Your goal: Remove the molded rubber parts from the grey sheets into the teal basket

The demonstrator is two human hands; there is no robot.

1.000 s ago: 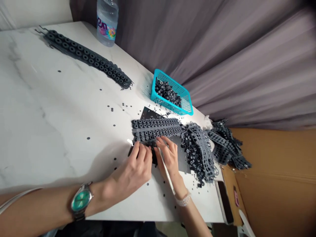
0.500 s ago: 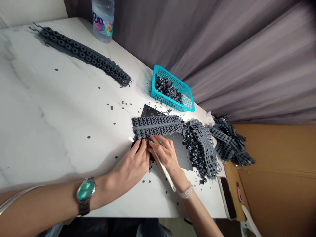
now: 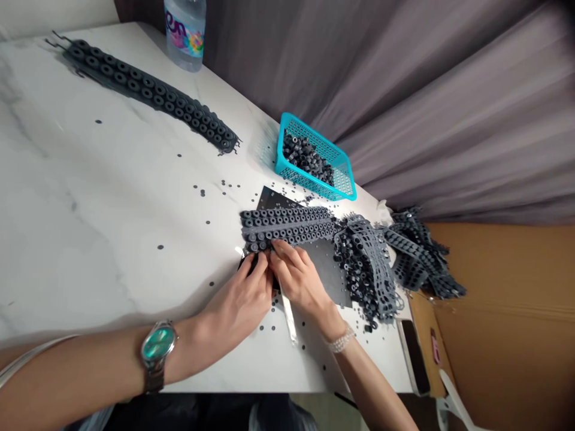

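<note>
A dark grey rubber strip with rows of raised rings lies on a black board. My left hand, bent at the fingers, grips the near left edge of this strip. Beside it, my right hand is closed round a slim white-handled tool. The handle sticks out below the palm, while the tool's tip is hidden under the fingers. Fingertips of both hands almost meet at the strip's near row of rings.
A turquoise basket holds small dark rings. Right of the board lies a heap of loose rings with perforated rubber sheet. Another ringed strip, a water bottle and a phone are on the table; small dark discs are scattered about.
The white handle has swung from lying along my right wrist to pointing more straight down toward the table's front edge. My hands stay at the same edge of the strip.
</note>
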